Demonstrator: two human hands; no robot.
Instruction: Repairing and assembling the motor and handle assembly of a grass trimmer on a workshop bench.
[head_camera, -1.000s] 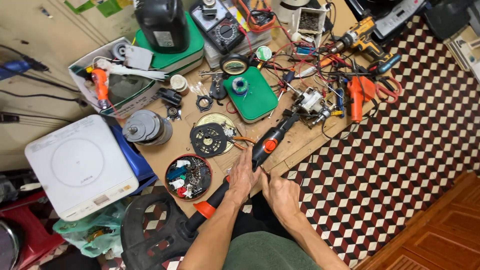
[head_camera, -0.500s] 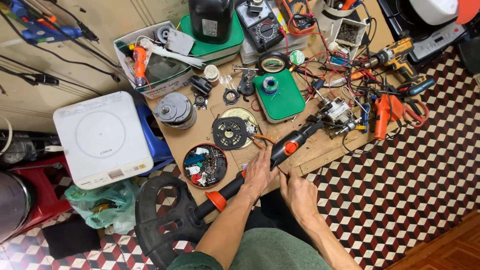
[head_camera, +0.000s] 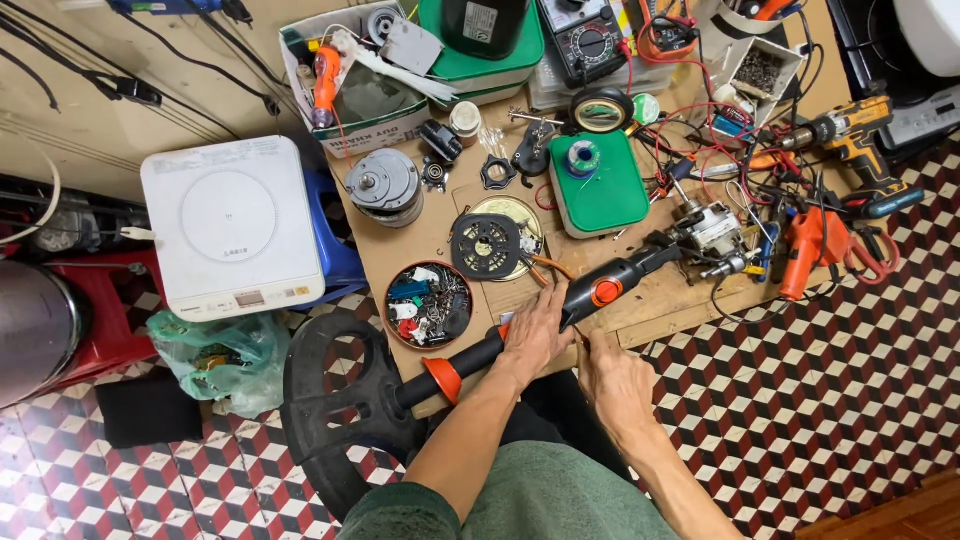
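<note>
Just below the middle of the frame, the left hand (head_camera: 535, 335) lies over the shaft of a long black power tool (head_camera: 560, 310), its fingers curled down and closed around the body just left of the tool's round orange button. The tool lies slantwise across the near edge of the wooden work board (head_camera: 640, 300), its orange-collared handle end pointing to the lower left and its black nose pointing up and right toward a small grey motor assembly (head_camera: 712, 232). The right hand (head_camera: 610, 372) sits just beside the left, below the tool; its fingers are bunched together with their tips at the underside of the tool's body, though whether they pinch anything small cannot be told. To the left of the hands, a round tin of mixed small parts (head_camera: 428, 304) rests on the board, and above it a black slotted disc (head_camera: 486, 244) lies on a brass-coloured plate. A green case (head_camera: 598, 182) with a spool on it sits higher, near the centre top. At the right of the frame lie an orange-handled tool (head_camera: 806, 250) and a yellow-and-black cordless drill (head_camera: 850, 130) among red wires. At the left, a white induction cooktop (head_camera: 232, 226) rests on a blue stool, and a black cast wheel-like base (head_camera: 345, 400) lies on the chequered floor at the lower left.
</note>
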